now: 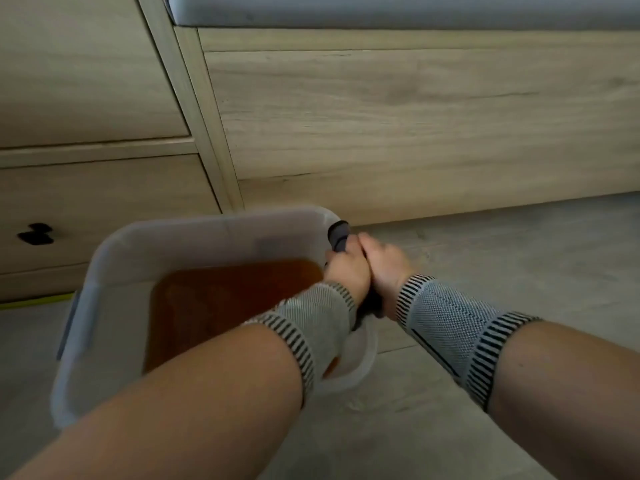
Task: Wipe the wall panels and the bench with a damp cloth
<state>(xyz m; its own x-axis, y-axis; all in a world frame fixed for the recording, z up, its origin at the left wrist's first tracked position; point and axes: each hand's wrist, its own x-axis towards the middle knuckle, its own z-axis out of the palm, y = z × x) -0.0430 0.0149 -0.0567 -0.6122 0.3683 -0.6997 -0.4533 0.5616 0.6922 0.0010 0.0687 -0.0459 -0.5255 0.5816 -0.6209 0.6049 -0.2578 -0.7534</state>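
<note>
While the camera was tilted pretty hard, most of the view was taken up by the wooden bench front point(415, 116), with a grey cushion point(398, 8) seen along its top edge and a drawer unit point(86, 98) set right beside it on the left, a dark cut-out handle point(35, 233) visible on the lower drawer. Grey flooring point(502, 244) was spread below all of that. A translucent plastic tub point(145, 247) was parked on the floor near the bench, and brownish water point(225, 306) was held inside it. Over the tub's right rim, a dark cloth point(337, 233) was gripped by both hands, left hand point(346, 271) and right hand point(384, 265) pressed together, fingers curled tight around it, kinda twisted into a rope. Knit striped wrist sleeves point(446, 327) were worn on both forearms.
</note>
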